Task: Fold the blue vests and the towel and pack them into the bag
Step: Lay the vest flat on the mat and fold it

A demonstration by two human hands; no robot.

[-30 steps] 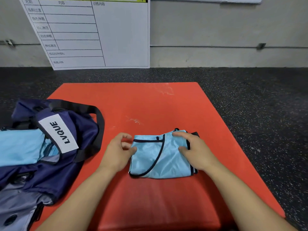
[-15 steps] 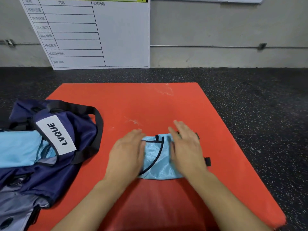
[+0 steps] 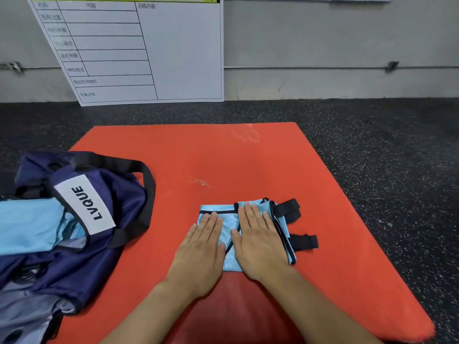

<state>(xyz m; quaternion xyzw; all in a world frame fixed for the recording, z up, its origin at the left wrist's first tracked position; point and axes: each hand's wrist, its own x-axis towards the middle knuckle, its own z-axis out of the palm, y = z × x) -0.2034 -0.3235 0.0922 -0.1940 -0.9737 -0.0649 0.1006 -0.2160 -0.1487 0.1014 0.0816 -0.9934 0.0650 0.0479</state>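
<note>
Bag (image 3: 74, 219) lies at the mat's (image 3: 173, 150) left edge, mouth open toward the work, blue fabric inside. Left hand (image 3: 201, 247) and right hand (image 3: 258, 242) lie flat on the folded vest (image 3: 229, 219), no grip, likely pressing creases. Straps (image 3: 301, 242) stick out right. Bare mat behind it and to its right.

A light blue vest (image 3: 227, 225) with black trim lies folded into a compact rectangle on the near right part of the red mat, two black straps (image 3: 301, 242) sticking out from its right edge. To the left, a navy bag (image 3: 82, 247) with a white "LVQUE" label and black strap handles lies slumped and open, with light blue fabric (image 3: 27, 227) showing inside its opening.
</note>
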